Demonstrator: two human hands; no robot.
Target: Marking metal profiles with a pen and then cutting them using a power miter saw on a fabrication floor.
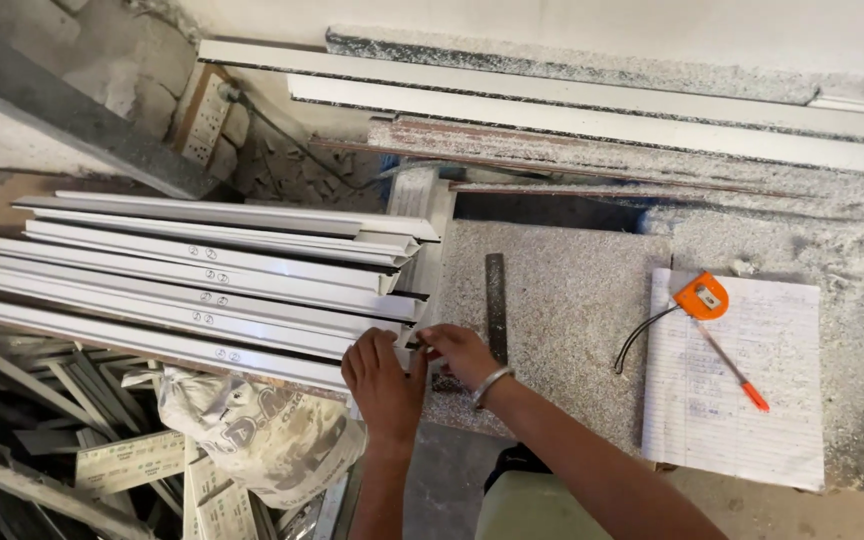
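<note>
We list: left hand (384,385), fingers curled together, laid against the cut end of the lowest white profile (182,345), at the near edge of the bench; right hand (460,352), metal bangle (492,383) at the wrist, fingertips pressed together at that same end, touching the left hand; whether anything is pinched between them we cannot tell; stack of white profiles (222,262) lying lengthwise, left of the hands; steel ruler (495,305) flat on the dusty bench (572,330), just beyond the right hand; notebook (732,400) well right, bearing an orange tape measure (701,297) and an orange pen (737,375); printed sack (252,430) below the profiles.
</note>
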